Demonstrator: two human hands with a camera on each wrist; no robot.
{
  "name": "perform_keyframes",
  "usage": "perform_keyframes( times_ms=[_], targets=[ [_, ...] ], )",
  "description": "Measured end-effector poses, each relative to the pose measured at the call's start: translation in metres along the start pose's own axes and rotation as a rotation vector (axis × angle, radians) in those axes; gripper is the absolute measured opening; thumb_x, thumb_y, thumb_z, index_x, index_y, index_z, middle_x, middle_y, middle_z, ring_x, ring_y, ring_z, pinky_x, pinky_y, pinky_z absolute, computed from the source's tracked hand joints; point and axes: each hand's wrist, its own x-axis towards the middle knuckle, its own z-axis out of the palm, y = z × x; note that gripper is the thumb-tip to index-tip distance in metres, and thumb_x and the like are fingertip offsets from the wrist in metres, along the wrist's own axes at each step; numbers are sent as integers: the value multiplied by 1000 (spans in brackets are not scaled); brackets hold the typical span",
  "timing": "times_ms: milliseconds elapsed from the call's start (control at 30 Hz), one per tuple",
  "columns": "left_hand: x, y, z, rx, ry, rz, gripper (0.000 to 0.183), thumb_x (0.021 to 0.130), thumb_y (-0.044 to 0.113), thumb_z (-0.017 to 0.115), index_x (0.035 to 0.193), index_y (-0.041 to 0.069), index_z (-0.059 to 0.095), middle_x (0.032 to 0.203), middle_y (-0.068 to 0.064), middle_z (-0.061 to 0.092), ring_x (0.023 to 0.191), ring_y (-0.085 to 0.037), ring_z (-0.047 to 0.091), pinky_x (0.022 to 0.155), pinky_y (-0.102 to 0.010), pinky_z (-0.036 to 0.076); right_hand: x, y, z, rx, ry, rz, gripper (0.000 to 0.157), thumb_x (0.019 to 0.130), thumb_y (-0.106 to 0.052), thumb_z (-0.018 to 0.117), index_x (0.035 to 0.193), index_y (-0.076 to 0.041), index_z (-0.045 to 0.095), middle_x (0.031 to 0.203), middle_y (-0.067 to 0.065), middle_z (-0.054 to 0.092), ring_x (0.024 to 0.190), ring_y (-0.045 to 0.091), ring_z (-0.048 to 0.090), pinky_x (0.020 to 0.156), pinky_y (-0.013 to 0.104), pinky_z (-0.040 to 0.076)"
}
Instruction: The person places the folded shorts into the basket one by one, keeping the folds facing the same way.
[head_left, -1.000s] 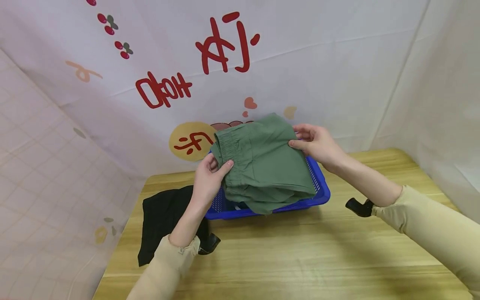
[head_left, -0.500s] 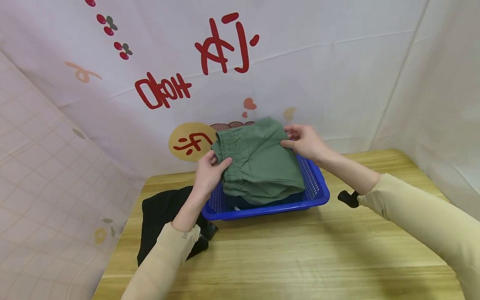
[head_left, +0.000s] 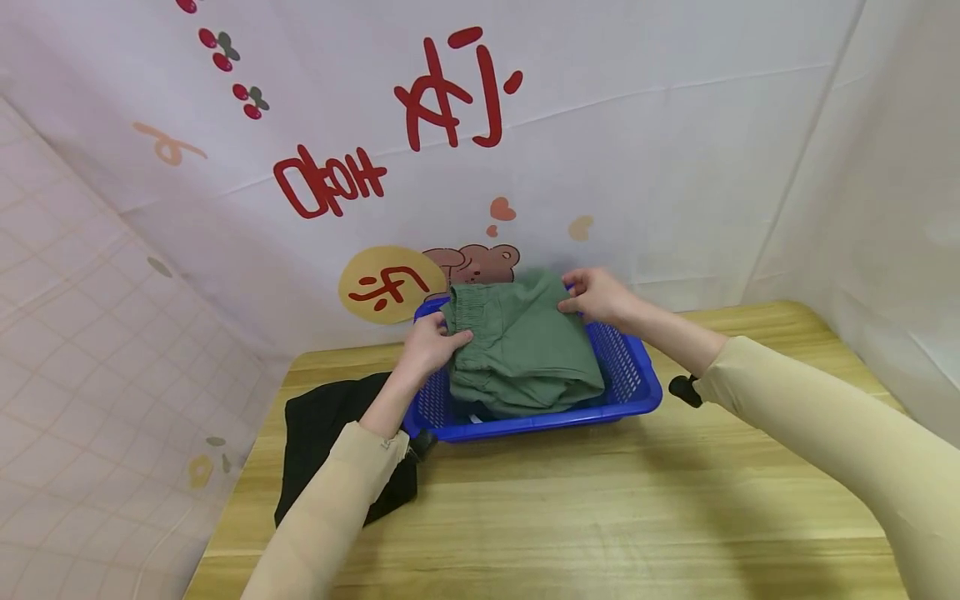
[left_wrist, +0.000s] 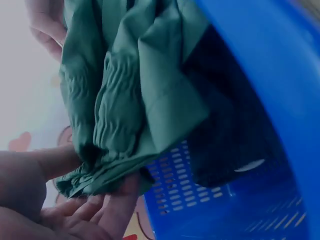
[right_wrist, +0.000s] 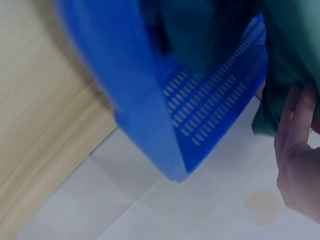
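Green elastic-waist pants [head_left: 525,342], folded in a bundle, are held over and partly inside a blue plastic basket [head_left: 651,398]. My left hand [head_left: 431,343] pinches the gathered waistband at the left, thumb on top. At the upper right edge of the pants, my right hand [head_left: 596,297] holds the cloth between thumb and fingers. In the left wrist view, the fingers [left_wrist: 117,215] lie under the waistband. Dark cloth [left_wrist: 235,135] with a small white patch lies in the basket below the pants, mostly covered.
Black folded cloth [head_left: 315,433] lies on the wooden table [head_left: 600,517] left of the basket, partly behind the left forearm. A white printed fabric wall [head_left: 637,167] stands right behind the basket. Another wall [head_left: 135,350] rises at the left.
Both hands have lowered the green pants into the basket and the right hand has shifted left. More of the basket's right side and the wall's bear print now shows.
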Motion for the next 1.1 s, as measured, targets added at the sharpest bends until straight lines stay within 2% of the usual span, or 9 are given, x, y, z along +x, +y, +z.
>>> perform_keyframes(
  times_ms=[100,167,267,367,467,533,633,867,1100],
  targets=[
    [5,2,0,116,-41,-30,70,103,25,68,159,-5,38,120,-22,69,111,-31,69,102,-41,55,3,3,2,-70,-51,-13,60,103,-3,62,156,11,38,100,12,59,98,28,65,77,32,58],
    [6,3,2,162,-69,-36,62,102,25,69,152,-5,46,81,-6,56,72,-18,55,79,-31,49,4,5,4,-101,-98,-9,60,103,-1,61,157,11,36,107,21,64,107,38,68,84,39,61],
    [9,2,1,212,-104,-38,47,102,24,70,137,-4,54,66,5,30,57,-10,28,65,-29,32,4,7,7,-140,-142,2,61,104,-1,59,158,10,33,135,35,59,128,47,62,94,45,62],
    [12,-1,1,257,-127,-47,52,102,25,70,143,-5,54,73,-2,51,63,-14,45,70,-31,43,6,9,8,-157,-148,3,61,104,0,58,159,10,32,140,37,55,130,48,60,93,42,63],
    [15,-3,3,329,-158,-60,62,103,27,68,153,-5,48,121,-22,70,106,-30,69,98,-41,56,8,10,10,-222,-128,-20,62,103,0,60,158,11,34,123,32,61,117,44,65,87,40,62],
    [16,-4,4,375,-189,-61,69,103,28,67,158,-5,41,154,-26,54,141,-39,57,116,-50,51,9,11,11,-307,-122,-44,65,102,-2,62,158,11,33,119,30,61,112,42,66,88,42,61],
    [16,-4,7,423,-225,-73,77,102,29,69,161,-5,33,167,-25,39,156,-43,38,124,-54,42,7,10,11,-442,-137,-73,73,102,-9,66,160,12,27,132,36,60,121,45,64,100,49,58],
    [11,-1,13,451,-223,-96,112,97,28,77,169,4,-6,137,-27,67,121,-41,69,88,-42,55,2,12,13,-596,-235,-143,89,97,-23,75,159,15,24,160,38,40,150,52,41,124,59,39],
    [12,0,18,612,-332,-32,104,99,31,75,170,9,2,129,-21,72,87,-23,69,83,-36,53,0,16,19,-722,-347,-148,91,98,-31,73,159,16,24,161,39,36,151,52,39,124,59,38]
  ],
)
